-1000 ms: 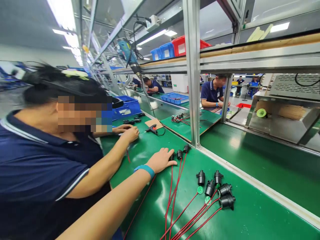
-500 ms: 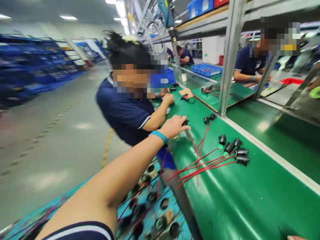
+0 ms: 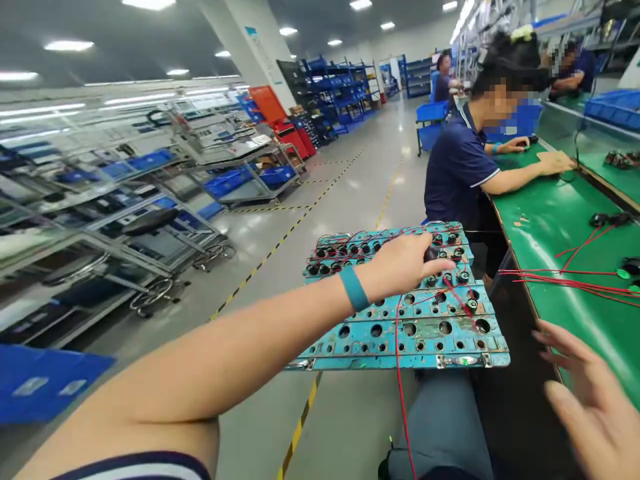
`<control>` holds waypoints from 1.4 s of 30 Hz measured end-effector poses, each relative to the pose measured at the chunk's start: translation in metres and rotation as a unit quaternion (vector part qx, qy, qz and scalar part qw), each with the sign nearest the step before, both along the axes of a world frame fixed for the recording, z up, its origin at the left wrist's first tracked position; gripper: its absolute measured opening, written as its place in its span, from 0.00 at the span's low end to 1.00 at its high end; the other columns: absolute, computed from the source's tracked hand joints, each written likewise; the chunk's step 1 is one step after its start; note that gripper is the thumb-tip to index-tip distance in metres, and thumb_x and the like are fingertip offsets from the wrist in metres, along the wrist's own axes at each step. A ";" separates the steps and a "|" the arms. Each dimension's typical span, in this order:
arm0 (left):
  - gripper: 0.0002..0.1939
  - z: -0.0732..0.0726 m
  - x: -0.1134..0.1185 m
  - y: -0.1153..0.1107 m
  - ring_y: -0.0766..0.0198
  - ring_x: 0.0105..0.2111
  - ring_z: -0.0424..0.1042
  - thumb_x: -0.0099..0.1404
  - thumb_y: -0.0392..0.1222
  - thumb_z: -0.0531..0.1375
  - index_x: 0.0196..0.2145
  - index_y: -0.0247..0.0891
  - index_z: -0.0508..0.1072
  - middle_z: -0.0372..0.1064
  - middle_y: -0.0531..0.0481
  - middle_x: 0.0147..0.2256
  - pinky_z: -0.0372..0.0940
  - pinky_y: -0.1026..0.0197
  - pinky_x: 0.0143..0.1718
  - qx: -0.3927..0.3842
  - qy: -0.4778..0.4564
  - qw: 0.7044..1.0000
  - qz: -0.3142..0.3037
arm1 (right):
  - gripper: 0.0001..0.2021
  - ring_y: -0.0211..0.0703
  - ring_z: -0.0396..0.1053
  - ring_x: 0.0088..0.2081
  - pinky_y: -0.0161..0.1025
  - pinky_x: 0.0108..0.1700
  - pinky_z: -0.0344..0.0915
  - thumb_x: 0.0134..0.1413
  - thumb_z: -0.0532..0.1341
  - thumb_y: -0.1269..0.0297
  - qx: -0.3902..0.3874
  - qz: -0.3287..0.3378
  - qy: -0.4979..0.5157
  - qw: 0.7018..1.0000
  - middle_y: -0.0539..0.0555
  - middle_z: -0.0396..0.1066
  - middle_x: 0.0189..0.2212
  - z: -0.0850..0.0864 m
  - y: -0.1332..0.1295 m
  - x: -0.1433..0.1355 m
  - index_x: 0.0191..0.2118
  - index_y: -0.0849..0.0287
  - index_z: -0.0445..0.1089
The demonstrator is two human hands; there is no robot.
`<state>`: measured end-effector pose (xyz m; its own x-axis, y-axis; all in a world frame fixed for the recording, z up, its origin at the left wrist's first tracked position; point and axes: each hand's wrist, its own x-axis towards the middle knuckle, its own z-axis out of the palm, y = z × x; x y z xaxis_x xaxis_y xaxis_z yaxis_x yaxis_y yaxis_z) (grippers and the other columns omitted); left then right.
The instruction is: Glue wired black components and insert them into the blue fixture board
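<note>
My left hand (image 3: pixel 407 265), with a teal band at its wrist, is closed around a small black cylindrical part (image 3: pixel 431 254). It is held above a turquoise board (image 3: pixel 380 362) with rows of round holes. Several black parts with red wires stand in the board's far rows; the nearer rows show bare holes. Below my left hand a red wire (image 3: pixel 401 380) hangs over the board's near edge. My right hand (image 3: pixel 593 393) is at the lower right beside the green bench edge, fingers apart, holding nothing.
On the green bench (image 3: pixel 545 227) lie red wires (image 3: pixel 565 272) with black ends. A co-worker (image 3: pixel 455 163) sits at the bench beyond the board, both arms over it. Metal carts (image 3: pixel 240 180) and a stool (image 3: pixel 150 223) stand to the left; blue bins (image 3: pixel 45 383) are at lower left.
The view has swung left. My left hand has carried the black part from above the bench to above the turquoise board. My right hand has come further into view.
</note>
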<state>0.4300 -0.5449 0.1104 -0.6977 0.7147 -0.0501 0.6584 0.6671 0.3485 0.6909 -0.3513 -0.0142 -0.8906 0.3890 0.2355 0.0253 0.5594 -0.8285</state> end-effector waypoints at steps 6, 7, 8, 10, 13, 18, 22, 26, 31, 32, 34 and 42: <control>0.26 -0.062 0.045 -0.137 0.61 0.26 0.65 0.67 0.66 0.54 0.30 0.39 0.71 0.66 0.53 0.25 0.57 0.61 0.30 0.034 -0.189 0.981 0.042 | 0.24 0.56 0.69 0.59 0.57 0.60 0.67 0.68 0.53 0.49 0.005 0.172 -0.062 0.983 0.63 0.71 0.58 -0.018 -0.097 -0.072 0.62 0.55 0.65; 0.29 -0.075 0.052 -0.156 0.62 0.24 0.62 0.67 0.68 0.52 0.27 0.39 0.69 0.62 0.54 0.23 0.56 0.61 0.27 0.038 -0.220 0.973 0.051 | 0.24 0.56 0.71 0.56 0.55 0.58 0.68 0.68 0.54 0.49 0.017 0.185 -0.081 0.979 0.63 0.72 0.56 -0.031 -0.095 -0.070 0.61 0.56 0.67; 0.31 -0.086 0.061 -0.174 0.63 0.23 0.60 0.68 0.69 0.48 0.25 0.40 0.67 0.59 0.55 0.21 0.54 0.62 0.26 0.044 -0.245 0.966 0.066 | 0.24 0.55 0.72 0.54 0.54 0.57 0.69 0.66 0.55 0.48 0.029 0.192 -0.101 0.976 0.63 0.74 0.54 -0.045 -0.089 -0.064 0.60 0.57 0.68; 0.34 -0.103 0.081 -0.203 0.64 0.21 0.58 0.68 0.72 0.44 0.25 0.40 0.66 0.56 0.56 0.20 0.52 0.62 0.24 0.055 -0.291 0.950 0.098 | 0.25 0.55 0.75 0.48 0.52 0.53 0.71 0.63 0.57 0.48 0.050 0.182 -0.141 0.972 0.63 0.77 0.49 -0.071 -0.066 -0.049 0.57 0.58 0.71; 0.37 -0.115 0.110 -0.225 0.65 0.19 0.57 0.67 0.74 0.41 0.30 0.39 0.70 0.56 0.57 0.19 0.52 0.63 0.21 0.067 -0.346 0.926 0.136 | 0.20 0.56 0.77 0.37 0.51 0.44 0.73 0.57 0.60 0.49 0.054 0.161 -0.171 0.971 0.61 0.80 0.37 -0.092 -0.029 -0.032 0.47 0.59 0.76; 0.38 -0.122 0.128 -0.209 0.69 0.15 0.55 0.66 0.74 0.42 0.40 0.37 0.72 0.63 0.56 0.20 0.52 0.65 0.18 0.085 -0.415 0.893 0.152 | 0.22 0.57 0.75 0.41 0.53 0.48 0.70 0.59 0.59 0.47 0.012 0.128 -0.156 0.979 0.64 0.79 0.41 -0.080 -0.016 -0.024 0.48 0.60 0.76; 0.35 -0.129 0.129 -0.177 0.69 0.14 0.57 0.62 0.76 0.50 0.34 0.38 0.71 0.68 0.53 0.23 0.52 0.65 0.16 0.111 -0.440 0.879 0.145 | 0.24 0.53 0.76 0.41 0.49 0.48 0.71 0.65 0.54 0.45 -0.058 0.168 -0.150 0.973 0.61 0.78 0.40 -0.049 -0.051 -0.012 0.47 0.61 0.76; 0.31 -0.134 0.136 -0.150 0.69 0.15 0.58 0.60 0.74 0.54 0.27 0.40 0.66 0.68 0.53 0.22 0.51 0.65 0.16 0.139 -0.432 0.877 0.157 | 0.24 0.48 0.77 0.40 0.43 0.44 0.73 0.66 0.56 0.45 -0.151 0.294 -0.159 0.930 0.57 0.79 0.40 -0.020 -0.099 0.008 0.53 0.60 0.73; 0.31 -0.149 0.142 -0.142 0.69 0.15 0.58 0.59 0.74 0.56 0.28 0.39 0.68 0.68 0.54 0.21 0.53 0.65 0.16 0.147 -0.438 0.865 0.197 | 0.22 0.47 0.75 0.41 0.42 0.45 0.71 0.71 0.51 0.47 -0.053 0.347 -0.177 0.919 0.55 0.77 0.40 -0.033 -0.114 0.008 0.55 0.57 0.71; 0.32 -0.154 0.142 -0.145 0.69 0.15 0.58 0.58 0.75 0.56 0.28 0.39 0.68 0.68 0.54 0.21 0.53 0.65 0.16 0.150 -0.439 0.860 0.213 | 0.24 0.51 0.73 0.47 0.47 0.51 0.68 0.71 0.49 0.47 -0.021 0.327 -0.174 0.929 0.59 0.77 0.45 -0.043 -0.111 0.002 0.55 0.58 0.71; 0.33 -0.165 0.139 -0.155 0.68 0.16 0.59 0.57 0.76 0.56 0.30 0.39 0.69 0.67 0.54 0.21 0.55 0.66 0.16 0.162 -0.435 0.848 0.256 | 0.27 0.61 0.65 0.59 0.57 0.61 0.59 0.68 0.53 0.43 0.015 0.307 -0.173 0.936 0.66 0.70 0.57 -0.067 -0.104 -0.015 0.58 0.60 0.70; 0.43 -0.178 0.140 -0.207 0.63 0.20 0.65 0.47 0.80 0.60 0.36 0.33 0.75 0.69 0.49 0.20 0.60 0.64 0.18 0.244 -0.415 0.769 0.421 | 0.35 0.64 0.47 0.71 0.64 0.68 0.45 0.65 0.56 0.41 0.144 0.338 -0.209 0.906 0.66 0.53 0.70 -0.130 -0.092 -0.056 0.69 0.59 0.58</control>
